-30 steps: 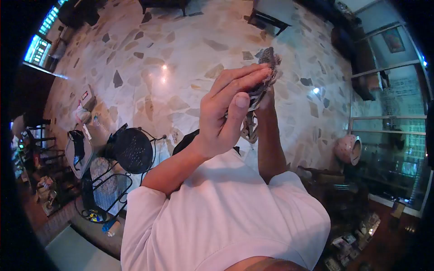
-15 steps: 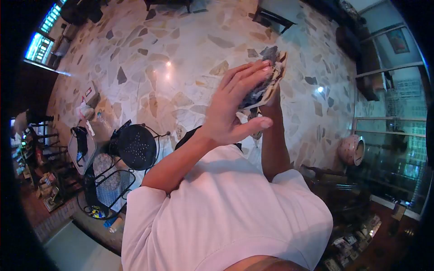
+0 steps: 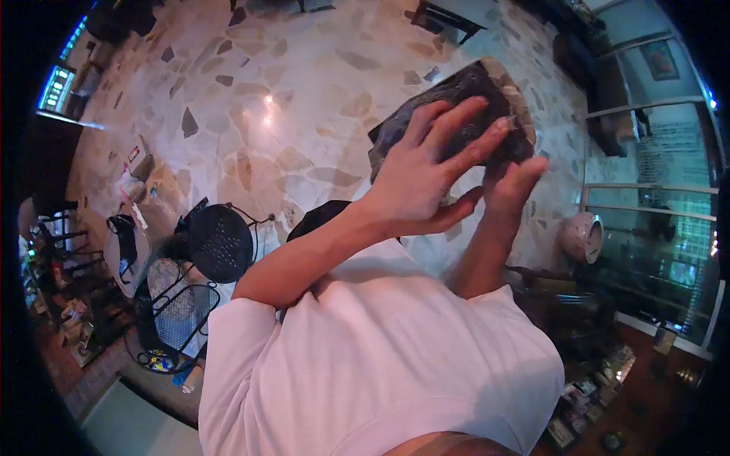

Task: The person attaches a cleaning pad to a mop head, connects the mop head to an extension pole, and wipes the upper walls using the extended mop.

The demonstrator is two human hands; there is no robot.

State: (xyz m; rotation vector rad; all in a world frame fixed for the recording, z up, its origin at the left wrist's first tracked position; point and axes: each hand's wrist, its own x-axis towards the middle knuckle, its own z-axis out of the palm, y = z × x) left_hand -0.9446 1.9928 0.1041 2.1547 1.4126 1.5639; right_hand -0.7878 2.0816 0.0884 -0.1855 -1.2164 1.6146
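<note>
A flat, dark, roughly rectangular piece (image 3: 475, 83) with a ragged tan edge is held up in front of my chest. I cannot make out its kind. My right hand (image 3: 511, 186) grips it from below at its near right side, thumb showing and the other fingers hidden behind it. Across its dark face lies my left hand (image 3: 433, 163), fingers spread and thumb pointing right. Whether all of those fingertips press on the surface is hard to tell.
Below is a floor of irregular stone pieces (image 3: 304, 137). A black round-seated metal chair (image 3: 220, 243) stands to the left, near a grey-topped stand (image 3: 141, 243). To the right are a round pot (image 3: 583, 237) and glass panels (image 3: 654, 197). A dark low table (image 3: 449, 21) stands ahead.
The dark piece has moved right and turned, so more of its dark face shows. My left hand has shifted right with its fingers spread wider. My right thumb has come into view.
</note>
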